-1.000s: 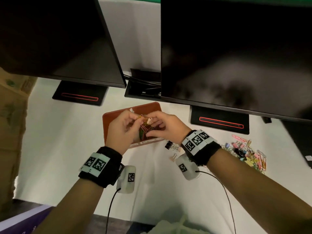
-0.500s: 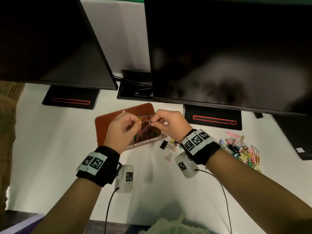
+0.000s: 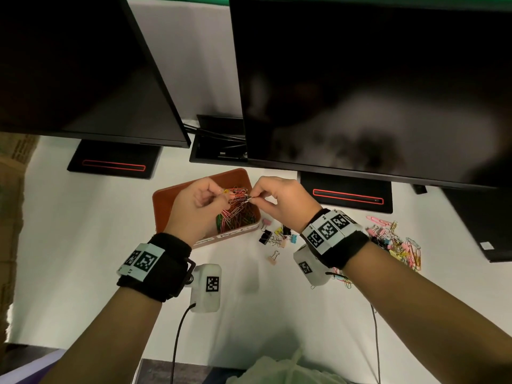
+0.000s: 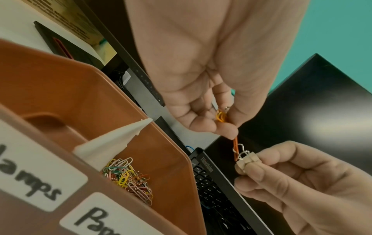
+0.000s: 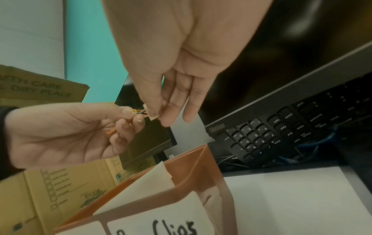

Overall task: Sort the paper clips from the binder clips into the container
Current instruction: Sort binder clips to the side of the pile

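1. Left hand (image 3: 197, 209): held above the brown plastic container (image 3: 166, 198); its grip is closed by thumb and fingertips on a small bunch of orange and yellow wire paper clips (image 4: 221, 116).
2. Right hand (image 3: 279, 202): its grip is closed on one small beige binder clip (image 4: 246, 159), pinched by the body; the clip's silver wire loop is seen hooked through an orange paper clip (image 4: 235, 147) hanging from the left bunch.
3. Change recorded: compared with a second ago, the hands have been drawn slightly apart, so that the tangled items are stretched between them. The separation is judged to be under way, not finished.
4. Container contents: a heap of coloured paper clips (image 3: 235, 214) is held in the right compartment, behind a white paper divider (image 4: 112, 141). The left compartment is hidden by the left hand in the head view.
5. Unsorted stock: a few small binder clips (image 3: 274, 238) lie on the white surface (image 3: 83, 245) just right of the container; a mixed pile of clips (image 3: 396, 242) lies further right.
6. Judgement: once unhooked, each item can be dropped into its own compartment.
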### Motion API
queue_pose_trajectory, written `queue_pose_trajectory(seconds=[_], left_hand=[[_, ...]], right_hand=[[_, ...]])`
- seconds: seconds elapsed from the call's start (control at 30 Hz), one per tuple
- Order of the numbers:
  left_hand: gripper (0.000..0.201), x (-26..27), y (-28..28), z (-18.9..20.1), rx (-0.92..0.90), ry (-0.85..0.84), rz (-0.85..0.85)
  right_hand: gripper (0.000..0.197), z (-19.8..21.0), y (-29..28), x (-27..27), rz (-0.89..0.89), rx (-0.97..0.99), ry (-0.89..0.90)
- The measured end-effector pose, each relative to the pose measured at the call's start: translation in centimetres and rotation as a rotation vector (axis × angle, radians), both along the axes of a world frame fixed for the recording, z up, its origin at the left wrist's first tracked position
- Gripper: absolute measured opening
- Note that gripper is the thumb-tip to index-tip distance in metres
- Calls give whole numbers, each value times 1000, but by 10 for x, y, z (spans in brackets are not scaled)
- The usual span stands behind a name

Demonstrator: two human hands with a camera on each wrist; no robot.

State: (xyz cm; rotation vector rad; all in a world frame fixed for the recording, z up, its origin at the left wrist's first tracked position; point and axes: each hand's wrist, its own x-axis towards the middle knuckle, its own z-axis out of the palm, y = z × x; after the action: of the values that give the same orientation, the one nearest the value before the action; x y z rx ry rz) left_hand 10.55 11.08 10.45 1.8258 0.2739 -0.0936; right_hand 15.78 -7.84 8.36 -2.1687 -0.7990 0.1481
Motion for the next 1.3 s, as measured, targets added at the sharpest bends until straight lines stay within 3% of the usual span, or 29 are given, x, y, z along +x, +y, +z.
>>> queue_pose_trajectory(seconds=[0.37, 0.7, 0.9, 1.17, 1.3], left_hand=[[1, -6, -10, 4, -78, -58, 43], [10, -7, -12, 5, -96, -103, 86], [3, -6, -10, 7, -39, -113, 59], [7, -6, -17, -1, 74, -230, -22], [6, -7, -11, -10, 63, -167, 20]], right_hand=[[6, 0, -1, -6, -23, 78, -9], [7, 4, -4, -4, -40, 92, 18], [9, 7, -7, -5, -41, 73, 27], [7, 14, 3, -9, -52, 213, 103], [5, 13, -8, -2, -100, 178, 97]])
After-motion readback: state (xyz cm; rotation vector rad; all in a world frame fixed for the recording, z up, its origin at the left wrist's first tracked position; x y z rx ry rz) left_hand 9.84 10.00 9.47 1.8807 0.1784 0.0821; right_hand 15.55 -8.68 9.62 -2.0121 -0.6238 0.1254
